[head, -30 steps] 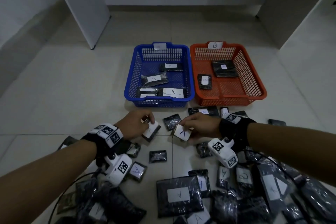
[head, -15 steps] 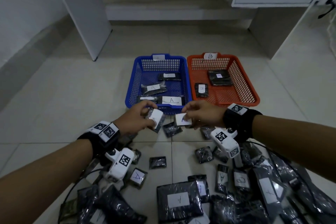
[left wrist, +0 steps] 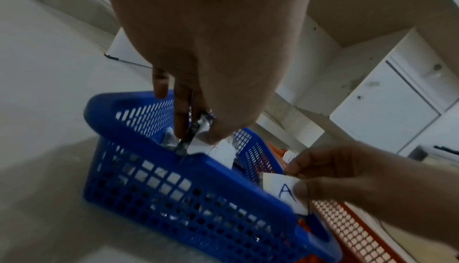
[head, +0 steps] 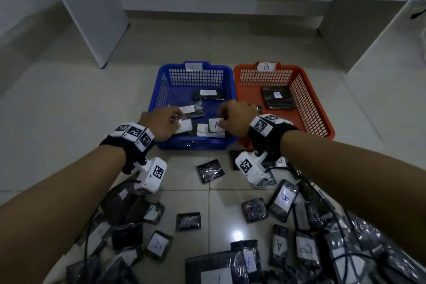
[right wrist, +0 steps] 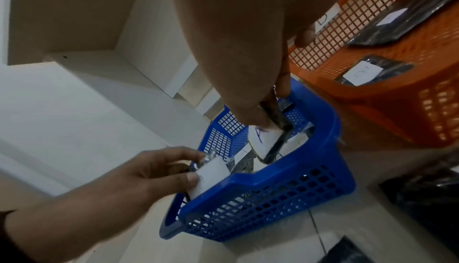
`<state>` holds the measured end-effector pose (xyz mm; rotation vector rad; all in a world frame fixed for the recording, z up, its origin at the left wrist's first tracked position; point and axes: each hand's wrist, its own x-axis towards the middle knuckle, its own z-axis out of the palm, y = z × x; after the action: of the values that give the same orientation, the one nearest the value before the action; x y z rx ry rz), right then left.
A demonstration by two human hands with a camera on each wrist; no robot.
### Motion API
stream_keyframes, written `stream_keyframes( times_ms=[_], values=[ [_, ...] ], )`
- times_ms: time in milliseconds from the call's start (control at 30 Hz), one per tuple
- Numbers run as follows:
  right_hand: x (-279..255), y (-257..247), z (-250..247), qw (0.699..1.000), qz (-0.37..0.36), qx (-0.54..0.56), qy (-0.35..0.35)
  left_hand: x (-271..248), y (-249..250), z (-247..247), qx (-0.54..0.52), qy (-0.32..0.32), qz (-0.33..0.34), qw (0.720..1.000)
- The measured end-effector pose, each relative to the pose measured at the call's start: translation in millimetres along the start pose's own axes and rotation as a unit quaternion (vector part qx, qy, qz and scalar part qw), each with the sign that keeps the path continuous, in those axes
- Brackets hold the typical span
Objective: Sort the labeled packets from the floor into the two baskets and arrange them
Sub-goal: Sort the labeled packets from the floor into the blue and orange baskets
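While each hand pinched a small labelled packet over the blue basket (head: 161, 90), the left hand (head: 161, 123) its own (head: 184, 125), the right hand (head: 237, 117) the A packet (head: 216, 125), both looked light, crinkly and slippery, best gripped by an edge.

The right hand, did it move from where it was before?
Yes. The right hand, pinching its A packet, went forward from the floor pile to above the blue basket, beside the orange basket.
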<state>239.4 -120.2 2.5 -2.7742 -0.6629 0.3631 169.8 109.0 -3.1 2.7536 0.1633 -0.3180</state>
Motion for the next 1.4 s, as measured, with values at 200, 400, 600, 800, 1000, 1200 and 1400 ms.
stream_keyframes(
  times_ms=[200, 400, 600, 800, 1000, 1200, 1400],
  values=[
    [10, 9, 15, 0.995, -0.058, 0.015, -0.082, 12, 4, 21, 0.121, -0.028, 0.008, 0.992],
    [-35, 40, -28, 0.991, -0.122, 0.042, -0.043, -13, 33, 18, 0.041, 0.174, 0.093, 0.979],
    [-125, 92, -27, 0.982, -0.138, -0.031, -0.123, -71, 105, 36, -0.049, 0.082, 0.281, 0.955],
    [-162, 130, 17, 0.98, -0.073, -0.066, -0.172, -85, 134, 100, 0.06, -0.104, 0.291, 0.949],
    [-171, 148, 39, 0.977, -0.037, -0.174, -0.115, -88, 158, 141, 0.085, -0.204, 0.244, 0.944],
    [-165, 156, 41, 0.987, -0.012, -0.104, -0.126, -91, 160, 159, 0.114, -0.186, 0.222, 0.95],
    [-166, 159, 42, 0.983, 0.053, 0.092, -0.147, -88, 160, 145, 0.022, -0.178, 0.173, 0.969]
  ],
)
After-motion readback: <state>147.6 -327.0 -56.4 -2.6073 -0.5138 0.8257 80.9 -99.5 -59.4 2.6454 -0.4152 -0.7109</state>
